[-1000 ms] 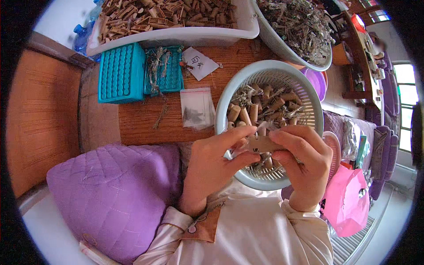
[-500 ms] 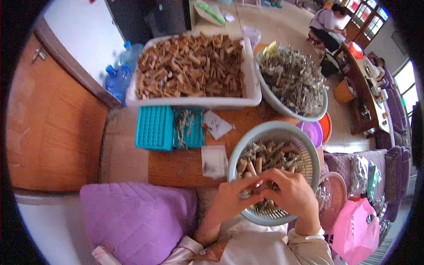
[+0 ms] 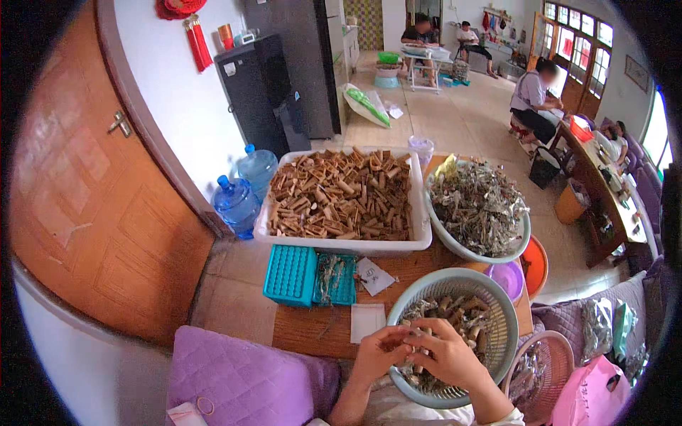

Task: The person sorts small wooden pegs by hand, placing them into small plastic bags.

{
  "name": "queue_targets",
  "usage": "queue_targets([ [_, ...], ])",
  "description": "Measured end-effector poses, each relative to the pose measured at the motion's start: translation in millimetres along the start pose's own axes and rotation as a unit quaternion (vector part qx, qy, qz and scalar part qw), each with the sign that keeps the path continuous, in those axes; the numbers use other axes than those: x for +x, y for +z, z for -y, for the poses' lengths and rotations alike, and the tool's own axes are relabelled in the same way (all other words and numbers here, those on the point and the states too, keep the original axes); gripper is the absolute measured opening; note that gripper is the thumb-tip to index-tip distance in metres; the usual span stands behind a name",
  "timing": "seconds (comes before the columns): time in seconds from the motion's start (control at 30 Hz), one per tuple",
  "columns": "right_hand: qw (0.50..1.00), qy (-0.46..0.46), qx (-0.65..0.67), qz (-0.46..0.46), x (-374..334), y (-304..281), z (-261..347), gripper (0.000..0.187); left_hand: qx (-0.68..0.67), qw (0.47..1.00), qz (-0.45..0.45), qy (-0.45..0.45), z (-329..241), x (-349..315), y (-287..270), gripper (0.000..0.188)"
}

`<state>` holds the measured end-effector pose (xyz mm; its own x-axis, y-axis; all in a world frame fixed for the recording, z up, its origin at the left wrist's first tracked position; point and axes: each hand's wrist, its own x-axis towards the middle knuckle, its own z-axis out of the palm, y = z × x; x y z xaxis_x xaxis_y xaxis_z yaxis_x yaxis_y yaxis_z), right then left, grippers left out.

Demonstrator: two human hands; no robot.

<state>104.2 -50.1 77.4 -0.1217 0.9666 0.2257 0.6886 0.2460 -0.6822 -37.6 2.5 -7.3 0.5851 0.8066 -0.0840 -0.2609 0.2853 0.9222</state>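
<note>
Both hands meet over the near rim of a grey-green plastic colander basket [image 3: 506, 334]. It holds brown tube-like pieces [image 3: 455, 309] mixed with greyish wispy scraps. My left hand [image 3: 378, 351] has its fingers closed, tips against those of the other hand. My right hand [image 3: 449, 355] is likewise closed, fingers bent inward. Whatever lies between the fingertips is small and mostly hidden by them. Left of the basket, a white paper packet [image 3: 367, 323] rests on the wooden table [image 3: 305, 335].
Farther off stand a white tub [image 3: 341, 245] heaped with split brown pieces and a basin [image 3: 440, 224] of grey scraps. Turquoise racks [image 3: 290, 275], a purple bowl [image 3: 506, 279] and a pink basket [image 3: 565, 355] are near. A purple cushion [image 3: 241, 376] lies at lower left. Several people sit farther back.
The view has tilted up, showing more of the room, and the table things sit lower in the picture. Both hands stay together over the basket, their fingers slightly shifted.
</note>
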Motion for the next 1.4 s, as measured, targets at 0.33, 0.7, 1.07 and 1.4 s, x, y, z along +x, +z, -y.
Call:
queue_targets([
  [0.33,0.993,0.049,0.104,0.003,-9.1,8.1,-22.3,0.014,-0.025,1.000,-0.011,0.005,6.5,-3.4,11.1,0.025],
  [0.7,0.924,0.252,0.277,-0.078,-12.7,23.7,-25.2,0.024,-0.097,0.991,-0.061,0.065,-1.7,1.6,28.3,0.032],
  [1.07,0.952,0.209,0.197,-0.104,-12.9,33.4,-18.9,0.021,0.360,0.824,-0.145,0.414,-15.7,3.4,3.4,0.027],
  [1.4,0.981,-0.011,-0.191,-0.006,-14.5,27.3,-22.7,0.028,0.403,0.849,-0.013,0.342,-10.3,12.7,1.3,0.021],
])
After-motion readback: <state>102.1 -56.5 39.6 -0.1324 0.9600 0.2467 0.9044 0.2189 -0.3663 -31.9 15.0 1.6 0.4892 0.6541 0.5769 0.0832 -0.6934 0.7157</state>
